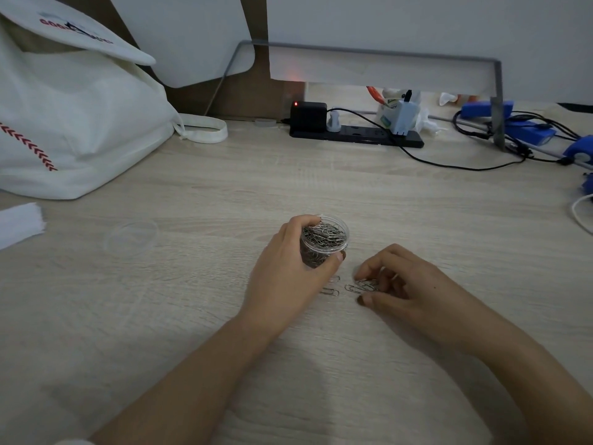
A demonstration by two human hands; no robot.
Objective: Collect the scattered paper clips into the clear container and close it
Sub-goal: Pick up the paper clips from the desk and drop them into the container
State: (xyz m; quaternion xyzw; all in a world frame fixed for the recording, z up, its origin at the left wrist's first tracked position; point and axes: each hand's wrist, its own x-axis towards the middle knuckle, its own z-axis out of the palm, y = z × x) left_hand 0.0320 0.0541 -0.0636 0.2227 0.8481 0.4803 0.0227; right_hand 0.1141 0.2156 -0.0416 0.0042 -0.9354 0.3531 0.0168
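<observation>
A clear round container (327, 236), nearly full of silver paper clips, stands open on the wooden desk. My left hand (288, 271) is wrapped around its side. Just right of it my right hand (394, 281) rests on the desk, its fingertips closed on a small bunch of paper clips (361, 286). Two more loose clips (331, 291) lie beside my left thumb, partly hidden under that hand. The clear lid (131, 236) lies flat on the desk, well to the left of the container.
A white cloth bag (80, 123) fills the far left. A black power strip (356, 133) with plugs and a trailing cable runs along the back. Blue tools and cables (529, 130) crowd the far right. A white paper piece (19, 224) lies at the left edge.
</observation>
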